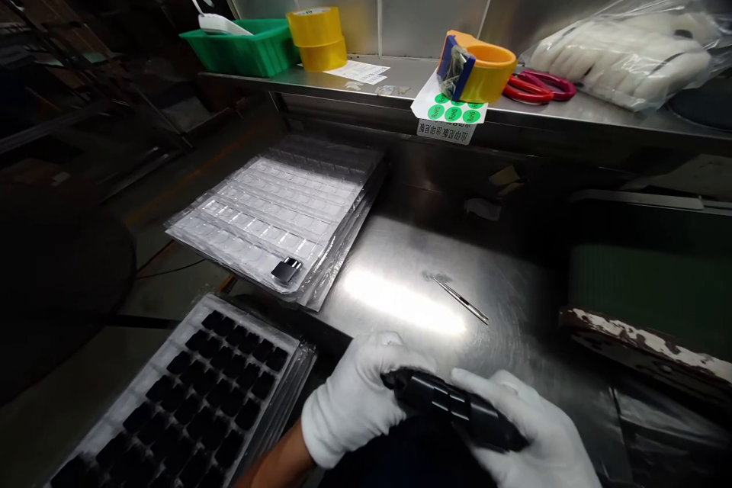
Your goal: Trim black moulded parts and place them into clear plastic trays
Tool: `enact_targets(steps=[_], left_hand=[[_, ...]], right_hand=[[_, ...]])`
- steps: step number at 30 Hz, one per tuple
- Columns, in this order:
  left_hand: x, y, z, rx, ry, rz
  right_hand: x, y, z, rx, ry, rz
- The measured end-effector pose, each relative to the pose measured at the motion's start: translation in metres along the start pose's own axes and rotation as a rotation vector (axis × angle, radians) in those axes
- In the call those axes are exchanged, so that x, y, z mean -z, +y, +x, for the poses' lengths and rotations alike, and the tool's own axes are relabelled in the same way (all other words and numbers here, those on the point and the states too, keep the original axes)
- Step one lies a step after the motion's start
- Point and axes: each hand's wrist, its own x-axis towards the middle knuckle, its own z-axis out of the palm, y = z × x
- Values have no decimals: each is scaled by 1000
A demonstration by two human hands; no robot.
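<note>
Both my hands wear white gloves and are low in the view, near the front of the metal bench. My left hand (pixel 366 393) closes on the left end of a row of black plastic pieces (pixel 449 400). At the row's other end, my right hand (pixel 534 427) grips it with the thumb along the top. The row is glossy and slants down to the right; its underside is hidden. Beyond my hands lie metal tweezers (pixel 460 300). A clear plastic tray (pixel 263 202) on a stack holds one black piece (pixel 286 269) in its near corner.
At lower left, another clear tray (pixel 197 320) carries many black pieces. A conveyor belt (pixel 646 286) runs along the right. The shelf above bears a green bin (pixel 245 53), yellow tape rolls (pixel 317 42), a tape dispenser (pixel 486 69), red scissors (pixel 529 89) and bagged white gloves (pixel 623 57).
</note>
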Motion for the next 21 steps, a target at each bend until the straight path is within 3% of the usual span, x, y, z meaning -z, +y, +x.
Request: enact_targets(steps=[3,6,8,11,14,17,21], left_hand=[[-2,0,1,-57,-11,-12],[0,-6,-1,2,16,26],[6,-20,-3,144,113,55],[18,-65,-12,478,304,-104],[34,-127,-35,707,425,-263],[47,-175,-68,857,597,-388],[59,-200,-95,840,682,-457]], right_hand=[[0,7,3,-32,-62,133],[-8,29,4,-342,9,359],[-23,60,5,-531,88,484],[-54,122,11,-619,173,527],[-85,171,22,-692,225,476],[-106,191,33,-671,198,366],[-117,188,38,-606,153,187]])
